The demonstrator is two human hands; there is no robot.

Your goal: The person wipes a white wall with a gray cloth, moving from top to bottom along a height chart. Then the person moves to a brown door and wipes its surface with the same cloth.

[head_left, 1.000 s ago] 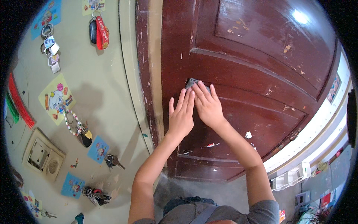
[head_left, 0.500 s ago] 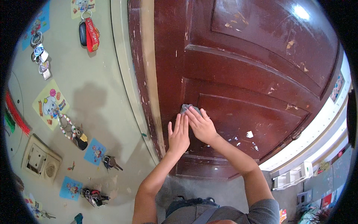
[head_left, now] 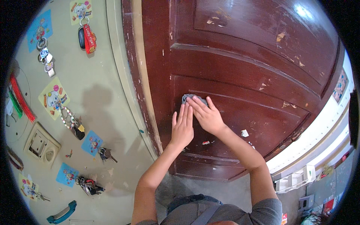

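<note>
A crumpled grey cloth (head_left: 191,98) lies pressed against the dark red-brown panelled door (head_left: 232,71). My right hand (head_left: 207,117) holds it there, with its fingers laid over the cloth and angled up to the left. Just to the left, my left hand (head_left: 183,126) rests with straight fingers, its fingertips at the lower edge of the cloth and touching or nearly touching the right hand's fingers. Much of the cloth is hidden beneath the fingers. White flakes (head_left: 245,133) and a small red-and-white scrap (head_left: 205,142) stick to the door below my hands.
The pale wall on the left bears several sticker hooks with hanging keys (head_left: 89,185), a red-strapped key fob (head_left: 89,39), a beige wall box (head_left: 42,145) and a teal handle (head_left: 62,213). A worn door frame (head_left: 135,71) separates wall and door. A white rack (head_left: 296,179) stands at the right.
Both hands and the cloth have moved slightly up and to the right across the door panel. The red-and-white scrap now shows beside my right forearm. The whole view has shifted a little.
</note>
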